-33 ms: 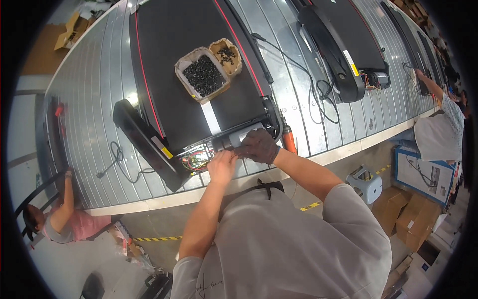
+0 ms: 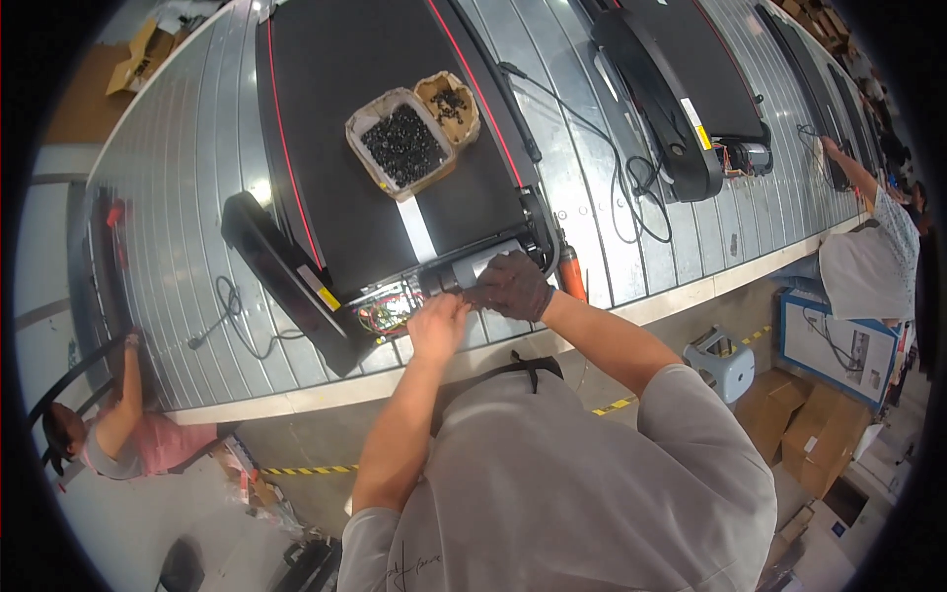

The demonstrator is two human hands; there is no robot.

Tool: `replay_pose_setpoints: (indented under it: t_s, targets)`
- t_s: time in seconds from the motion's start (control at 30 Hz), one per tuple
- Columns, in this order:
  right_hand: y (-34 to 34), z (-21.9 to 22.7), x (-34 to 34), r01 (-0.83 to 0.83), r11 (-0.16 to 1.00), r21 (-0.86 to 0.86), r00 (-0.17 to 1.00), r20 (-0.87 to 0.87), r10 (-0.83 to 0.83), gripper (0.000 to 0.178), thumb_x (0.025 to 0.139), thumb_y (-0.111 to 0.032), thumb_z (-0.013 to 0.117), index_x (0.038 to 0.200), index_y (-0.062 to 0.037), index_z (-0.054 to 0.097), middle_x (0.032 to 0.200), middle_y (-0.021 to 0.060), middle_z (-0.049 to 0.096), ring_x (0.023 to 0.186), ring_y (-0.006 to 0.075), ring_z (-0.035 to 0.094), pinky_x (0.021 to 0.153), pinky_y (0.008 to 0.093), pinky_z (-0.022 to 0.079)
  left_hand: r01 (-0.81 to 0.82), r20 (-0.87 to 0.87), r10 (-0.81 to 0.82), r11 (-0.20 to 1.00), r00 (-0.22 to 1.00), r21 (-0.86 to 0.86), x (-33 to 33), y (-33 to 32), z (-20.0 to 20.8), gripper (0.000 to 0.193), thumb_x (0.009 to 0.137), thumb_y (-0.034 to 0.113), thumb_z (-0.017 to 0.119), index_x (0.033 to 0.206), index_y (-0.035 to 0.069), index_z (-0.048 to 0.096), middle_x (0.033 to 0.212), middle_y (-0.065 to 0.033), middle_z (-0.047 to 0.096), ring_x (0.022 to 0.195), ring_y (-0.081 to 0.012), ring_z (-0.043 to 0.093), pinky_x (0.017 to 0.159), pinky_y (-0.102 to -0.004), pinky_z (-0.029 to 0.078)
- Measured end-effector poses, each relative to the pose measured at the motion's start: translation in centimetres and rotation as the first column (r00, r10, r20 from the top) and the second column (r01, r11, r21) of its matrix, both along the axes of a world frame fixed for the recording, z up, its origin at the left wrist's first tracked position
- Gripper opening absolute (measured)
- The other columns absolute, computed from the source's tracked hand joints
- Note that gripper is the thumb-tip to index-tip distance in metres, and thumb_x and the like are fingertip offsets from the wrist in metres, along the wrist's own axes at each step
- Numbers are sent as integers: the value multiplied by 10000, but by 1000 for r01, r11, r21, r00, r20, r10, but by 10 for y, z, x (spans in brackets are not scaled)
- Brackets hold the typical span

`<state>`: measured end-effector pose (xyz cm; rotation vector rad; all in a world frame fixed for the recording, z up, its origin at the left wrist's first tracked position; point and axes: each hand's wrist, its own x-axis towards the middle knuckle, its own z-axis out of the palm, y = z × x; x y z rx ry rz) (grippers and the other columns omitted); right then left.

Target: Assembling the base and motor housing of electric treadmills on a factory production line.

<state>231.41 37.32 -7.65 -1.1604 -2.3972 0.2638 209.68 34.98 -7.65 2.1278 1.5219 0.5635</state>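
Observation:
A treadmill deck (image 2: 340, 59) with a black belt and red side lines lies in front of me on the slatted metal bench. At its near end, a silver and black motor (image 2: 478, 266) sits beside a circuit board with coloured wires (image 2: 387, 314). My left hand (image 2: 439, 328), bare, has its fingers pinched together at the near edge of the motor bay. Touching those fingertips is my right hand (image 2: 513, 286), in a dark glove, its fingers curled in front of the motor. Whatever small thing lies between the fingertips is hidden.
A box of small black parts (image 2: 402, 146) and a smaller carton (image 2: 452, 104) stand on the belt. Left lies a black cover (image 2: 281, 271); right, an orange-handled power driver (image 2: 571, 276). Another treadmill (image 2: 681, 148) is farther right. People work at both sides. A grey stool (image 2: 722, 363) stands below.

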Motion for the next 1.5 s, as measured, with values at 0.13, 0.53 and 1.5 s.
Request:
replay_pose_setpoints:
  t_s: [0.13,0.53,1.5]
  targets:
    - [8,12,-6,-34,999,28,998,-57,35,128,786,-433,739,886,-356,754,735,-74,638,763,193,633,676,432,477,63,4,-63,996,998,63,-7,9,-4,167,808,222,807,832,112,684,813,-53,680,752,-288,687,627,-439,542]
    - [-12,30,-29,18,1000,13,999,-28,-17,133,768,-336,781,867,-249,796,788,-9,659,827,236,640,701,432,515,100,413,883,442,-222,-892,-140,-98,-45,357,956,521,674,1028,178,604,967,27,644,849,-131,594,701,-311,464]
    - [10,58,-144,92,944,-317,996,37,-84,649,795,-418,789,1368,-184,595,1262,45,624,1182,294,581,995,485,459,222,531,681,697,-504,-682,-237,-27,32,680,1060,546,404,1511,41,452,1535,-136,511,1410,-362,491,1213,-515,364]
